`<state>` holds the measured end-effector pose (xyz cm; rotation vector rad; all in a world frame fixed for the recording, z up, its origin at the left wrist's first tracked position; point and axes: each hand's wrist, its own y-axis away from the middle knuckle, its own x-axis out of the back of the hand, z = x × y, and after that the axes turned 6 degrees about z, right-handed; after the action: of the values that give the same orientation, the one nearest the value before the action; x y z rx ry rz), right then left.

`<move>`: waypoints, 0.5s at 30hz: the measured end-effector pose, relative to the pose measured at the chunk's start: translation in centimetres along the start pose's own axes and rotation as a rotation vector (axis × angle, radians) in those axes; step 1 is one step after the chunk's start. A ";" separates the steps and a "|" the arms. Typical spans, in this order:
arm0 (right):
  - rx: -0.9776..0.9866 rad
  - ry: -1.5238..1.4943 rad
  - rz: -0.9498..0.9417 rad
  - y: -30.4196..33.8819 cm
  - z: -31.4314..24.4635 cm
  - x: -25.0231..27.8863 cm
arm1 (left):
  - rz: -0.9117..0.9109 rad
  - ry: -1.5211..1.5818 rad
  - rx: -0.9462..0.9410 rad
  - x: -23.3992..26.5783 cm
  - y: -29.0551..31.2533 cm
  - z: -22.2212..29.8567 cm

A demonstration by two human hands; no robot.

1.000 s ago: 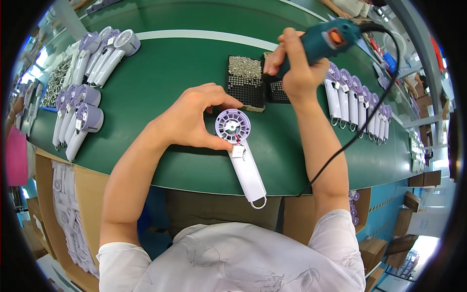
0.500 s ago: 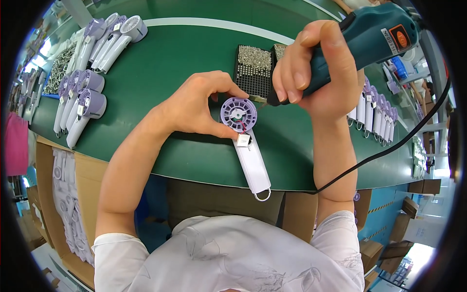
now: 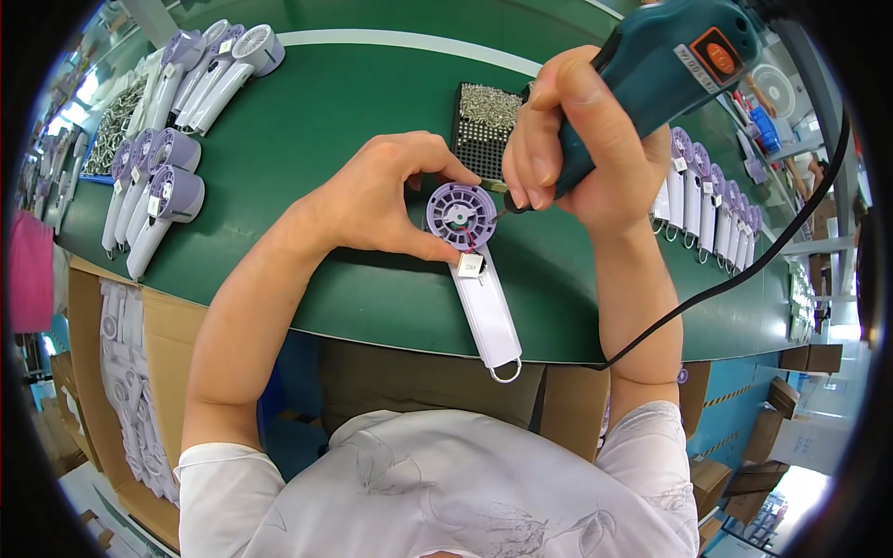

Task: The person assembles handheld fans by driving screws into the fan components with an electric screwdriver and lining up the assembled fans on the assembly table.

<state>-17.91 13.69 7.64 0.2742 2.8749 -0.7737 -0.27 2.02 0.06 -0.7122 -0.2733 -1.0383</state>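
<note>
My left hand (image 3: 381, 195) grips a handheld fan (image 3: 488, 316) by its round purple head, thumb and fingers curled about the rim. The fan's white handle points toward me and ends in a wire loop at the bench edge. A small white square piece (image 3: 471, 266) sits where the head meets the handle, with red wire beside it. In my right hand (image 3: 595, 139) is a teal electric screwdriver (image 3: 651, 70), held at a slant. Its bit comes to the right rim of the fan head; whether it touches a screw is too small to tell.
Behind the fan stands a black screw tray (image 3: 474, 139) full of small screws. More purple-and-white fans (image 3: 167, 200) lie at left, and a row of others (image 3: 712, 195) at right. A black cable (image 3: 744, 270) hangs by my right forearm. An open carton (image 3: 139, 391) holds white parts.
My right hand has moved left and slightly down with the screwdriver, bringing its bit closer to the fan head. The fan has shifted slightly right in my left hand.
</note>
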 end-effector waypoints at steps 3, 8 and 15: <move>-0.041 0.136 -0.051 0.5 0.0 -0.6 | -0.007 -0.008 0.004 0.1 -0.1 0.3; -0.024 0.081 -0.118 1.3 1.1 -0.7 | 0.068 -0.023 -0.018 -0.3 -0.2 0.9; -0.082 0.013 -0.115 0.6 1.8 -0.2 | 0.008 -0.026 0.013 -0.2 -0.4 1.0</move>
<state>-17.40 13.23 5.88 0.1060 2.9475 -0.6721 -0.59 2.67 0.90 -0.7150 -0.2997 -1.0192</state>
